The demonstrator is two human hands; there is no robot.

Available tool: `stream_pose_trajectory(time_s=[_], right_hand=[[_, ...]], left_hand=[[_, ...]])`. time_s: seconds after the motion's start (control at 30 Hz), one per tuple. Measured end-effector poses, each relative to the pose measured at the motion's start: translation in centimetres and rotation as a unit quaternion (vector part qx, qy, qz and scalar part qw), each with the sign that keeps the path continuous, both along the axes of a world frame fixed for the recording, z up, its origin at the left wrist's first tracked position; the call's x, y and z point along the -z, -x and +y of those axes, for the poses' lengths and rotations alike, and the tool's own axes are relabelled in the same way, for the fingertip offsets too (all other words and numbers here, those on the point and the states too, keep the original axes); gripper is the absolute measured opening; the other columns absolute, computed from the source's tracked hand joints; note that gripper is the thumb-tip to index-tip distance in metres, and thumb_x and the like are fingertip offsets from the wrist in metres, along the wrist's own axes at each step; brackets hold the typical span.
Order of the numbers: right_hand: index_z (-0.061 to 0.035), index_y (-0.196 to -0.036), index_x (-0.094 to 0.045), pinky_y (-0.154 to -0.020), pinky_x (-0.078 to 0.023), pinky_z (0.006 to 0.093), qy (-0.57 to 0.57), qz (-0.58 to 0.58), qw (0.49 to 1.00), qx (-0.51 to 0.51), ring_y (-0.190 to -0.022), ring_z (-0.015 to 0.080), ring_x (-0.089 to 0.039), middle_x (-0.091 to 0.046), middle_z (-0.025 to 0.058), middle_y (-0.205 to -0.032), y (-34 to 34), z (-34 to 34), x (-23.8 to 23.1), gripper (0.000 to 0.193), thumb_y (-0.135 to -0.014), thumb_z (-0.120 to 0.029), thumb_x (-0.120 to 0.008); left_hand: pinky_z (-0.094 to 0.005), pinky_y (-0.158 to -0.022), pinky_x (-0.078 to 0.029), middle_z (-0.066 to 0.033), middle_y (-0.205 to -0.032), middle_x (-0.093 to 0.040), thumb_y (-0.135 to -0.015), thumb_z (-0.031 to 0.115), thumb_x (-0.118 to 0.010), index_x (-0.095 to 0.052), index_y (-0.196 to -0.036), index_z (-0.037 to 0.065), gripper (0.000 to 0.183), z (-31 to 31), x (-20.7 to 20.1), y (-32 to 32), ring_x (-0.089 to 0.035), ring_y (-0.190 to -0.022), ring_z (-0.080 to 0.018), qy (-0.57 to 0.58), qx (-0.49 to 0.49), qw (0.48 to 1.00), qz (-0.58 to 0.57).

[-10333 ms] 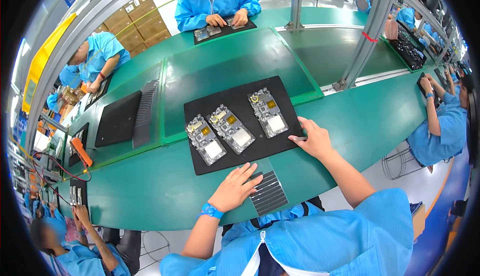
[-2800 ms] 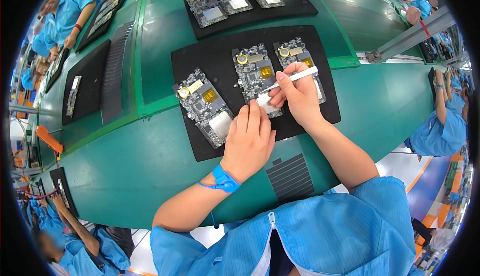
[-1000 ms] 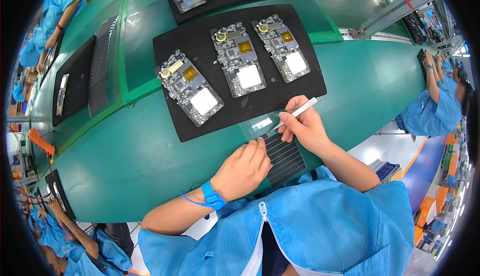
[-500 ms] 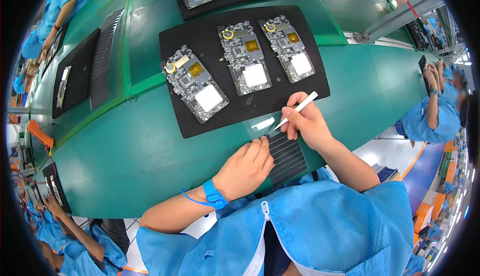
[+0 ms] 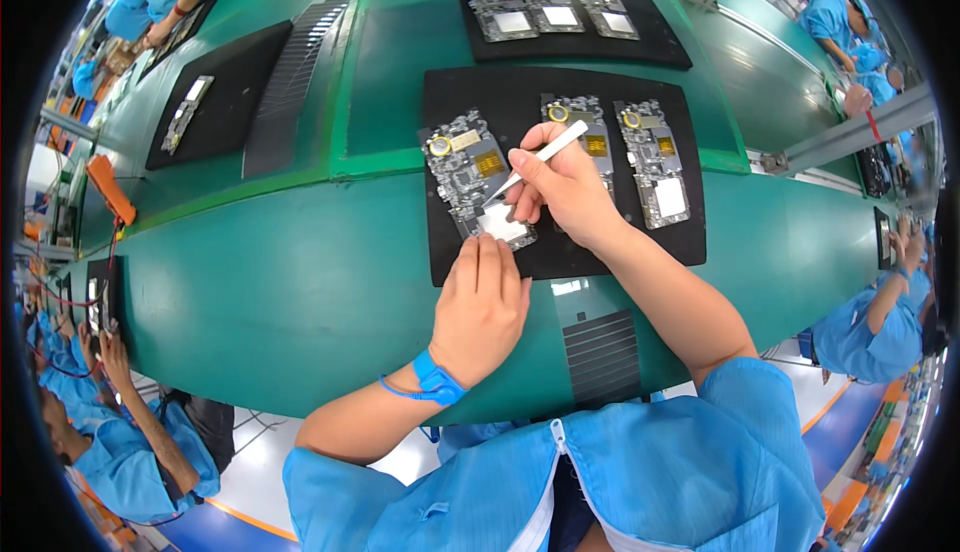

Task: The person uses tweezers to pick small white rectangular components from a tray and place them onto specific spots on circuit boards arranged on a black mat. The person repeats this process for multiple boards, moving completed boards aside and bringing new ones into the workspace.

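As the right hand (image 5: 575, 192) is pinching white tweezers (image 5: 565, 140) over a circuit board (image 5: 462, 180) near the frame's centre, the left hand (image 5: 482, 307) is resting outstretched on the board's lower end, a black mat (image 5: 515, 97) lying beneath

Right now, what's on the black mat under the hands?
Left circuit board, middle circuit board, right circuit board. The right hand hides most of the middle one's lower part; the left hand covers some of the left one's lower end.
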State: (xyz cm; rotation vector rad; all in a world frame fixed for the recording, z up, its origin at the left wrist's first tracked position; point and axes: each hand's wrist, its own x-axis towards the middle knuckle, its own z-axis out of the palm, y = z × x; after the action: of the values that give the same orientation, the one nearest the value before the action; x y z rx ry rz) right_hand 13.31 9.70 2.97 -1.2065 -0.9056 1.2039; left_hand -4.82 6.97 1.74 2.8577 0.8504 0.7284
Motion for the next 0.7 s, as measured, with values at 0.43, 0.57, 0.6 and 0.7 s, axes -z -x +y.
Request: stream_pose_trajectory(time_s=[0.43, 0.57, 0.6, 0.7], right_hand=[[-0.0052, -0.104, -0.04, -0.042, -0.045, 0.0207, 0.034, -0.032, 0.999, 0.003, -0.047, 0.0128, -0.059, -0.061, 0.0091, -0.067, 0.63, 0.38, -0.06, 0.02, -0.095, -0.017, -0.054], [-0.005, -0.104, -0.04, -0.041, -0.045, 0.0206, 0.034, -0.035, 0.999, 0.008, -0.046, 0.0124, -0.059, -0.061, 0.009, -0.066, 0.68, 0.47, -0.02, 0.019, -0.095, -0.016, -0.053], [-0.005, -0.104, -0.04, -0.04, -0.045, 0.0207, 0.036, -0.036, 0.999, 0.009, -0.046, 0.0124, -0.059, -0.06, 0.009, -0.066, 0.67, 0.54, 0.02, 0.019, -0.095, -0.016, -0.053], [-0.0049, -0.104, -0.04, -0.04, -0.045, 0.021, 0.034, -0.035, 0.999, 0.008, -0.046, 0.0123, -0.058, -0.06, 0.009, -0.066, 0.64, 0.62, 0.1, 0.019, -0.095, -0.016, -0.053]], left_hand=[[-0.0414, -0.09, -0.047, -0.0272, -0.116, -0.051, -0.076, 0.019, -0.068, -0.058, -0.108, -0.009, 0.043, 0.07, 0.71, 0.22, -0.05, -0.109, -0.0393, -0.001, -0.019, 1.0, -0.001], [-0.0414, -0.09, -0.047, -0.0275, -0.117, -0.05, -0.076, 0.018, -0.068, -0.058, -0.109, -0.009, 0.044, 0.11, 0.64, 0.25, -0.05, -0.108, -0.0394, 0.002, -0.015, 1.0, 0.001], [-0.0416, -0.089, -0.047, -0.0281, -0.118, -0.05, -0.075, 0.017, -0.069, -0.057, -0.109, -0.009, 0.044, 0.15, 0.72, 0.23, -0.05, -0.108, -0.0398, 0.007, -0.014, 1.0, -0.002], [-0.0424, -0.089, -0.047, -0.0299, -0.121, -0.048, -0.073, 0.017, -0.07, -0.057, -0.108, -0.008, 0.045, 0.29, 0.82, 0.24, -0.049, -0.108, -0.0414, 0.028, -0.009, 0.999, -0.019]])
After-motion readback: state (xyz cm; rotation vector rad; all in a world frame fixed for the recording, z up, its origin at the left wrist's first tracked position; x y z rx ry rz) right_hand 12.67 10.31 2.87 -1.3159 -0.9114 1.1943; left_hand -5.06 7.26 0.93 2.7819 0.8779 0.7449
